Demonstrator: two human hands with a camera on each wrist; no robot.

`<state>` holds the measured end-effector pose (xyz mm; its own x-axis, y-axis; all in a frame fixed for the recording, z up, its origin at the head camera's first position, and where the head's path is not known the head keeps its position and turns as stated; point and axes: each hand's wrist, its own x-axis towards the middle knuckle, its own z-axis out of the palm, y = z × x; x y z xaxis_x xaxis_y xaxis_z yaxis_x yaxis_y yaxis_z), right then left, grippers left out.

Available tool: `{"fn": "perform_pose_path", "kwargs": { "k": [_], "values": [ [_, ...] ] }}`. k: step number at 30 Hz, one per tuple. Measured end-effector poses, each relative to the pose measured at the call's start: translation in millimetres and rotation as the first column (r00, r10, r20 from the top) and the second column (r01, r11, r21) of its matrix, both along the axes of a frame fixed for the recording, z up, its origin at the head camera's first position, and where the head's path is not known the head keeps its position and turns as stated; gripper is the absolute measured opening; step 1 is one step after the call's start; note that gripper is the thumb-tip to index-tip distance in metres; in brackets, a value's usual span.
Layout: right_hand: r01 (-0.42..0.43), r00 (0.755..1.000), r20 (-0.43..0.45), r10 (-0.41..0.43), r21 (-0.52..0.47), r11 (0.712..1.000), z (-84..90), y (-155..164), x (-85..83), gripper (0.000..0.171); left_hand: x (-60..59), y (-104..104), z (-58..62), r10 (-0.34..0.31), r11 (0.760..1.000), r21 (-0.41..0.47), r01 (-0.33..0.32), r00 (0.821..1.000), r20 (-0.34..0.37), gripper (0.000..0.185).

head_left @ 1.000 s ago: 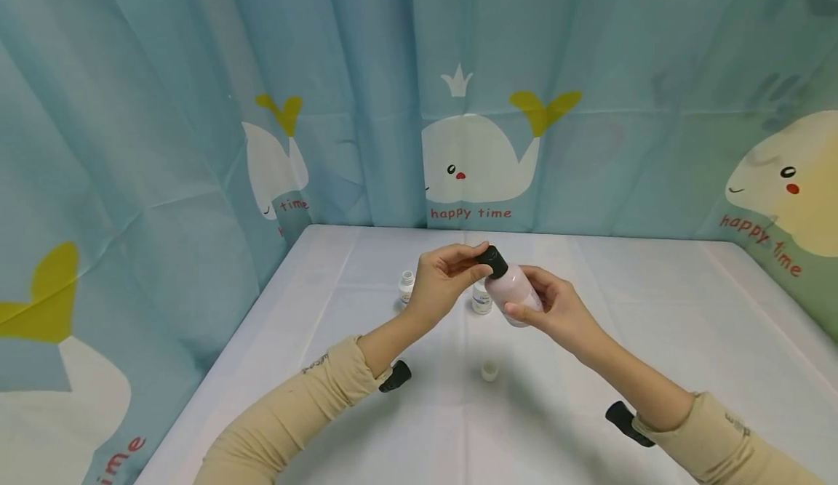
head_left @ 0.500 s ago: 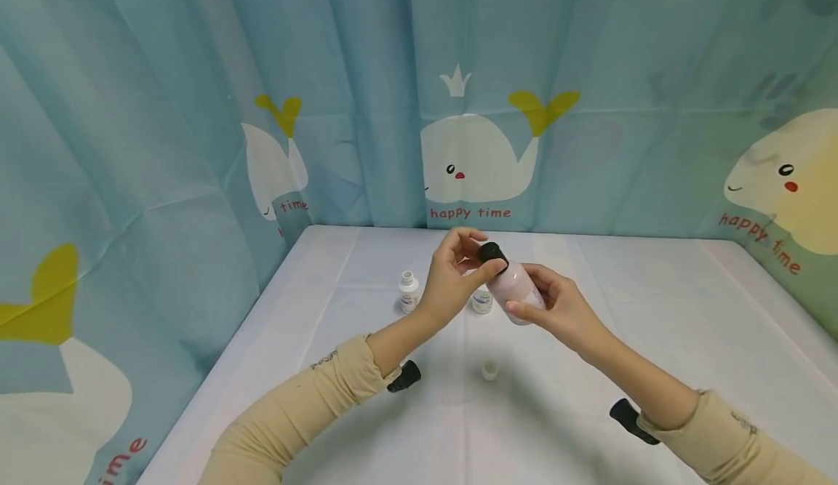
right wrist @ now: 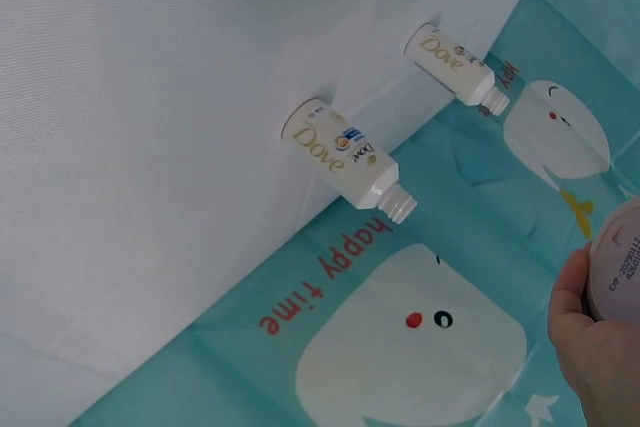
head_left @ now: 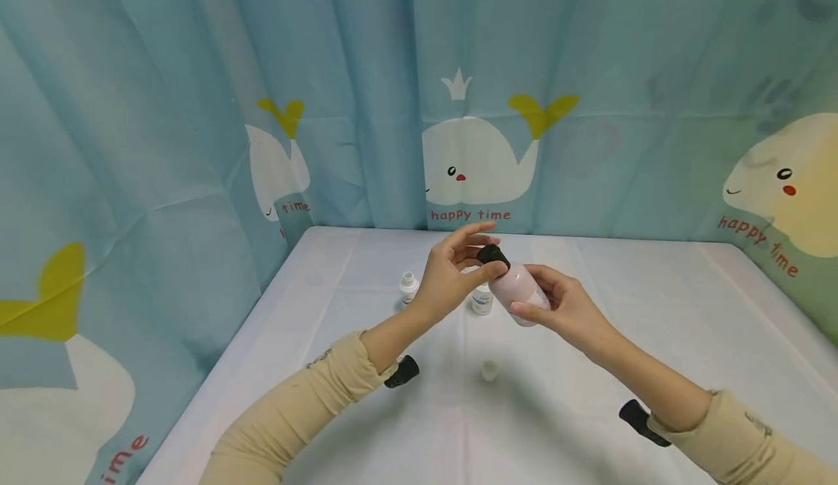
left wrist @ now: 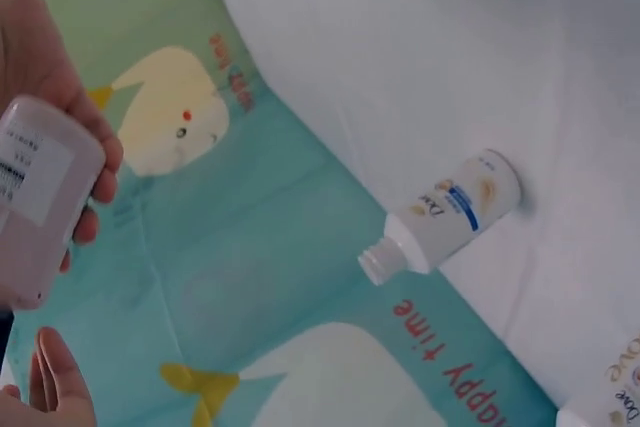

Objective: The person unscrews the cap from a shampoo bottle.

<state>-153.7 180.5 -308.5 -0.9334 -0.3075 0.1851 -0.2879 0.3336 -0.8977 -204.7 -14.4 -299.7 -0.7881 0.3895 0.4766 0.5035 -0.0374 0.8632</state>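
Above the table, my right hand (head_left: 576,316) grips the pale pink bottle (head_left: 520,292) around its body, the bottle tilted with its top toward the upper left. My left hand (head_left: 448,278) is at the bottle's black cap (head_left: 492,254): the thumb presses its near side, the index finger stands away, and the other fingers are partly hidden behind it. A printed label on the bottle (left wrist: 35,197) faces the left wrist camera. Behind the hands stand two uncapped white Dove bottles, a left one (head_left: 408,289) and a right one (head_left: 482,300), both partly covered in the head view.
A small whitish cap (head_left: 489,371) lies on the white-covered table (head_left: 687,310), nearer than the Dove bottles. Blue curtains (head_left: 366,92) with whale prints enclose the back and sides. A black device (head_left: 644,423) sits at the right wrist.
My left thumb and fingers have shifted around the black cap, and the index finger has lifted away from it. The right hand keeps its grip on the pink bottle, almost still.
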Motion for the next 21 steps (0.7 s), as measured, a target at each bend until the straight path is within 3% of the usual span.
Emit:
{"fn": "perform_pose_path", "kwargs": {
  "k": [4,6,10,12,16,21],
  "values": [
    [-0.003,1.0,-0.011,0.003,0.0,1.0,-0.4,1,0.4,0.049,-3.3,-9,-0.1,-0.125,0.992,0.014,0.125,0.992,-0.021,0.09],
    [0.002,1.0,-0.01,-0.002,0.003,1.0,-0.3,2,0.8,0.05,-4.8,-13,0.4,-0.203,0.979,0.008,0.203,0.979,-0.03,0.084],
    [0.005,1.0,-0.003,-0.005,0.005,1.0,-0.3,3,-0.2,0.05,-6.0,-20,2.8,-0.305,0.952,-0.036,0.303,0.951,-0.05,0.055],
    [-0.002,1.0,-0.001,0.002,-0.001,1.0,-0.8,3,0.0,0.05,-5.5,-22,3.9,-0.312,0.949,-0.061,0.308,0.948,-0.07,0.047],
    [-0.026,1.0,0.0,0.026,-0.023,0.999,-2.6,2,-0.4,0.05,-4.4,-24,4.0,-0.267,0.962,-0.09,0.257,0.956,-0.122,0.042],
    [-0.02,1.0,-0.001,0.02,-0.027,0.999,-2.4,0,-1.1,0.049,-2.1,-22,2.6,-0.204,0.978,-0.06,0.198,0.97,-0.135,0.038]
  ]
}}
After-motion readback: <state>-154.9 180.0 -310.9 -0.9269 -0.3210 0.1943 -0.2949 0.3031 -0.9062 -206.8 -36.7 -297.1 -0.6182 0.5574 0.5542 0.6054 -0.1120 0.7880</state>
